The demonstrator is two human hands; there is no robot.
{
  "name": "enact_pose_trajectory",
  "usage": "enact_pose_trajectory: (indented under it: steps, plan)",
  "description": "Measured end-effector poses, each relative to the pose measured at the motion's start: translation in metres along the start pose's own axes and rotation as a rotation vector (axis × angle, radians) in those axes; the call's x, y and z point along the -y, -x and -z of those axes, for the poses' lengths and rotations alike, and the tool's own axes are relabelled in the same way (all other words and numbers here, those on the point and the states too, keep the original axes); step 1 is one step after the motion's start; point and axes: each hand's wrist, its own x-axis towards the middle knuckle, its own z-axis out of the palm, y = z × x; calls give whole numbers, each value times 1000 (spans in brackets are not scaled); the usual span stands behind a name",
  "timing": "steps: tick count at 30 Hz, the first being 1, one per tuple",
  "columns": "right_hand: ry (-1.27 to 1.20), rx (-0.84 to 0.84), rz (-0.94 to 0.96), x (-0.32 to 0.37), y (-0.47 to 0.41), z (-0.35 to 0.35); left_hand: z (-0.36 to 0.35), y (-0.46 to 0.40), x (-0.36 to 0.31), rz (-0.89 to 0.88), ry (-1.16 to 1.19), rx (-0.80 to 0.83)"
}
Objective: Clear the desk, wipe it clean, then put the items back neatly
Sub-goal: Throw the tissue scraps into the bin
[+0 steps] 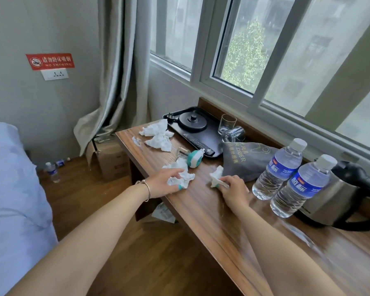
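The wooden desk (218, 223) runs under the window. My left hand (165, 184) grips a crumpled white tissue (185, 177) near the desk's front edge. To its right, my right hand (233, 190) closes on a second crumpled tissue (216, 176). More crumpled tissues (158, 133) lie at the desk's far left end. A teal and white gadget (193, 160) rests just beyond my left hand. Behind my right hand lies a grey hair-drier bag (244, 161). Two water bottles (286, 169) stand to the right, in front of a steel kettle (338, 199).
A black tray (214, 131) at the far end holds the kettle base (192, 122) and a remote control (201, 145). An upright glass (228, 122) and a tipped glass (234, 133) sit beside it. A bed (13, 189), a cardboard box (111, 159) and a floor bottle (52, 171) are left.
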Motion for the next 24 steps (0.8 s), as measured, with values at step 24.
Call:
enact_pose_trajectory:
  steps: [24]
  plan:
    - [-400, 37, 222, 53, -10, -20, -13, -30, 24, 33, -153, -233]
